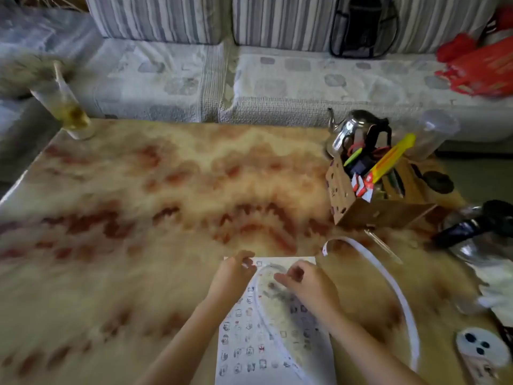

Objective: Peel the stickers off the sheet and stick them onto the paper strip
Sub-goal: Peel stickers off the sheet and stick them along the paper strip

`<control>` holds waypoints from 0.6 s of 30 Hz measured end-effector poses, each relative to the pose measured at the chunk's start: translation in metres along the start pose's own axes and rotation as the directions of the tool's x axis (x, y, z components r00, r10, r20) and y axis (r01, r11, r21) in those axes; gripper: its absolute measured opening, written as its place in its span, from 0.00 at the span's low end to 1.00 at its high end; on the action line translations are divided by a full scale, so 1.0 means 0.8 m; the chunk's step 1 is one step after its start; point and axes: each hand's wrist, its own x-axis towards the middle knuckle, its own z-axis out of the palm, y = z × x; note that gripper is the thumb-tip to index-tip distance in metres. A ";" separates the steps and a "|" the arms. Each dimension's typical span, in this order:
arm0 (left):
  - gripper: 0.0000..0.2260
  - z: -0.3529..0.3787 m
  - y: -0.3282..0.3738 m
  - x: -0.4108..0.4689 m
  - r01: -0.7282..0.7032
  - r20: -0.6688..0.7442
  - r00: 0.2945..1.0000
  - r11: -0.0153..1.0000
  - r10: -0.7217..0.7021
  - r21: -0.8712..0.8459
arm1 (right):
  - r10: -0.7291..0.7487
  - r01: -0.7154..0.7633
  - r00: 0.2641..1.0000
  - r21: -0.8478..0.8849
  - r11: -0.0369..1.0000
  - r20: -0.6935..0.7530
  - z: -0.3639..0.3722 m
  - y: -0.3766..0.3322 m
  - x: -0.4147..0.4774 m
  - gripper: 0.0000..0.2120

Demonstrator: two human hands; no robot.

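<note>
Blur smears the whole view, so the small pictures on the sticker sheet (pixel 251 348) cannot be read, and the sheet's near edge is cut off by the bottom of the frame; both forearms enter from that same edge. Left hand (pixel 235 271) hovers over the sheet's far left corner, fingers curled, pinching a white sliver that looks to be part of the paper strip (pixel 405 315); right hand (pixel 304 283) is over the sheet's far right part, thumb and forefinger drawn close together, and whether anything sits between them I cannot tell. One stretch of the strip arches between the two hands and runs down across the sheet; the rest sweeps in a wide curve on the table (pixel 166 190) right of the sheet, its end lifted beyond the sheet's far right corner. Beyond the sheet and to its right a cardboard box (pixel 358 209) holds pens, a yellow and orange tool and a red and white packet; a metal kettle (pixel 351 129) and a clear jar (pixel 434 132) are behind the box; far beyond the sheet to the left, a glass (pixel 70 115) holds yellowish liquid and a stick.
</note>
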 end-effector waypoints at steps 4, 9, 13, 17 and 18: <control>0.16 0.022 -0.003 0.039 -0.183 -0.046 0.982 0.983 0.183 0.007 | -0.067 0.056 0.992 -0.109 0.992 -0.103 0.011 0.012 0.032 0.16; 0.10 0.029 0.004 0.048 -0.318 -0.064 0.947 0.947 0.315 -0.038 | -0.254 0.264 0.961 0.085 0.961 -0.107 0.022 0.019 0.048 0.14; 0.14 0.015 0.003 0.033 -0.328 0.078 0.938 0.938 0.337 -0.112 | -0.442 0.475 0.877 0.211 0.854 -0.188 0.017 0.011 0.041 0.10; 0.05 -0.001 -0.003 -0.005 -0.354 0.034 0.931 0.920 0.364 -0.165 | -0.525 0.565 0.819 0.171 0.807 -0.231 0.012 0.006 0.014 0.11; 0.05 0.000 -0.006 -0.017 -0.365 0.000 0.929 0.915 0.370 -0.172 | -0.530 0.573 0.812 0.157 0.805 -0.243 0.011 0.005 0.003 0.12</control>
